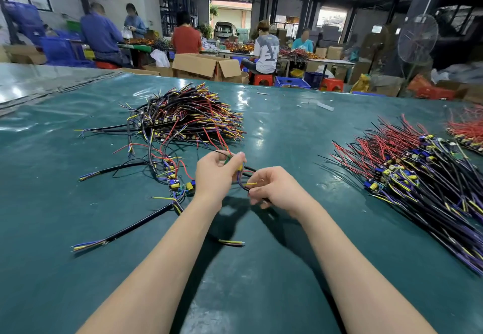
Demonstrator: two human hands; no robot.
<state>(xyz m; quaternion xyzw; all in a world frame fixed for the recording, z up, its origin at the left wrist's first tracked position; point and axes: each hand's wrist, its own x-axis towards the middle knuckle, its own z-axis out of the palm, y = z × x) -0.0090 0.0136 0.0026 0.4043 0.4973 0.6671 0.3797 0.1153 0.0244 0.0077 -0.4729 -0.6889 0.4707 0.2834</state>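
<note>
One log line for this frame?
left hand: grips wired board | right hand: pinches black cable | table: left wire pile, right wire pile

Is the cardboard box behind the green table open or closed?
Open: the cardboard box has its top flaps folded outward; contents not visible.

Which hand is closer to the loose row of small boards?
Left. The left hand sits just right of the row of small boards; the right hand is farther right, beyond it. Both grip one wire assembly.

Teal table (261,268); red, black, yellow and purple wire pile (188,114).
</note>
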